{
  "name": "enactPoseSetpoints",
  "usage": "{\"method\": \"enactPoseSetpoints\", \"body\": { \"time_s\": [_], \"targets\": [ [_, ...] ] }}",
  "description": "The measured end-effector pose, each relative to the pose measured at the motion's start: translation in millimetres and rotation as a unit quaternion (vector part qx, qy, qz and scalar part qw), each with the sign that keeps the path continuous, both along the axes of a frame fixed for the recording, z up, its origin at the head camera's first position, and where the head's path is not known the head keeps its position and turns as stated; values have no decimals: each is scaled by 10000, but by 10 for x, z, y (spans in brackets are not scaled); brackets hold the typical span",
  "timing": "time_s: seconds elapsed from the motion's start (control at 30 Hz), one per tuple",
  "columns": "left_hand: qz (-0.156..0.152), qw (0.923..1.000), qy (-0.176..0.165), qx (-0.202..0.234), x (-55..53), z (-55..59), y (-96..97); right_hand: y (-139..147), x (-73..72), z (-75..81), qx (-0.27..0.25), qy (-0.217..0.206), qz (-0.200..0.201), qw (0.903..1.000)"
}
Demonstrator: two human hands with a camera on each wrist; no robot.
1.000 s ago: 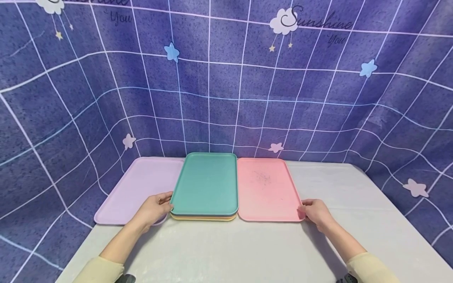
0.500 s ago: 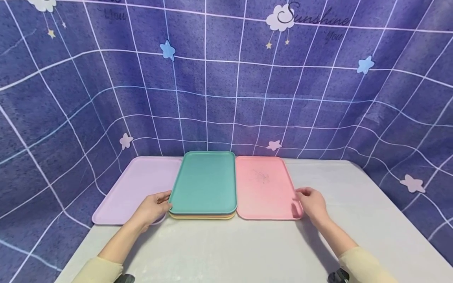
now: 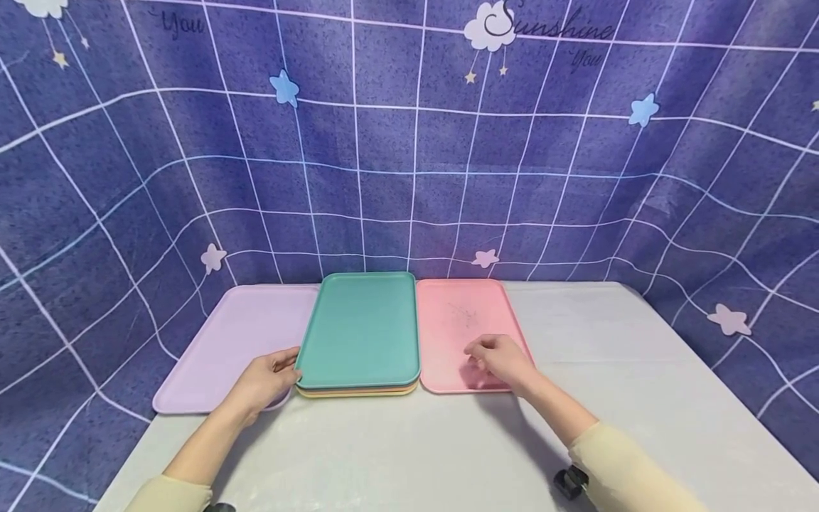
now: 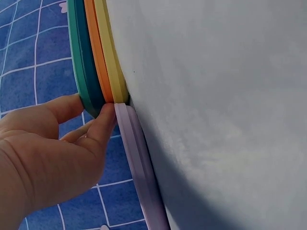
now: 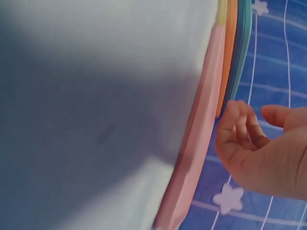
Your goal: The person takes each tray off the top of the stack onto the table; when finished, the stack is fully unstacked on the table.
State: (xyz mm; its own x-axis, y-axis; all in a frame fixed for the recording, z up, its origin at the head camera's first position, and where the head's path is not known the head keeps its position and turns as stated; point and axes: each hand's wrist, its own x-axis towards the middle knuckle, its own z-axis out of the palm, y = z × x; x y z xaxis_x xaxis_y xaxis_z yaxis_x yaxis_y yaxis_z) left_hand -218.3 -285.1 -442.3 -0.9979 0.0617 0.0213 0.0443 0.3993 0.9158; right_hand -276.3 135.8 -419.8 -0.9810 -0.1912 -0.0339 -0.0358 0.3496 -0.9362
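In the head view a green tray tops a stack, with dark blue, orange and yellow trays beneath; the left wrist view shows their layered edges. At the stack's near left corner, my left hand pinches the green tray's edge, thumb at its rim and fingers lower on the side. My right hand hovers over the pink tray, which lies right of the stack. Its fingers are loosely curled and hold nothing. In the right wrist view its fingertips overlap the stack's edge.
A lilac tray lies left of the stack, partly behind my left hand. The white tabletop spreads in front and to the right. A blue gridded curtain hangs behind and at both sides.
My right hand has let go of the pink tray's near right corner and moved left above that tray. My left hand stays at the stack's corner. The head view has turned slightly right.
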Motion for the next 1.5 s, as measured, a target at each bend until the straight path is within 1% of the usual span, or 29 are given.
{"method": "enactPoseSetpoints", "body": {
  "time_s": [0.17, 0.27, 0.47, 0.6, 0.7, 0.77, 0.87, 1.03, 1.17, 1.27, 1.37, 1.5],
  "targets": [
    [33, 10000, -6, 78, 19, 10, -10, -297, -8, -12, 28, -264, 514, 9983],
    [3, 10000, 7, 57, 19, 8, -21, -450, -11, -31, 115, -335, 683, 9970],
    [4, 10000, 18, 10, 4, 0, -28, -659, -30, -51, 164, -316, 763, 9964],
    [25, 9999, -17, 123, -1, 3, -15, -744, -49, -52, 141, -516, 807, 9953],
    [27, 9998, -29, 175, -7, 7, -5, -799, -55, -49, 202, -602, 729, 9953],
    [28, 9998, -33, 184, -8, 12, -1, -838, -61, -46, 360, -528, 629, 9960],
    [46, 9998, -42, 204, -3, 22, 3, -894, -75, -45, 740, -299, 487, 9956],
    [56, 9997, -65, 218, 9, 35, 13, -948, -100, -56, 1155, 19, 412, 9924],
    [56, 9997, -77, 229, 8, 26, 13, -952, -109, -70, 1246, 332, 497, 9904],
    [119, 9996, -124, 217, 6, 21, 11, -949, -109, -71, 1236, 501, 595, 9893],
    [133, 9993, -189, 289, -6, 16, 11, -946, -100, -59, 1208, 565, 642, 9890],
    [133, 9985, -260, 460, -12, 3, 12, -943, -94, -44, 1103, 499, 685, 9903]
  ]
}}
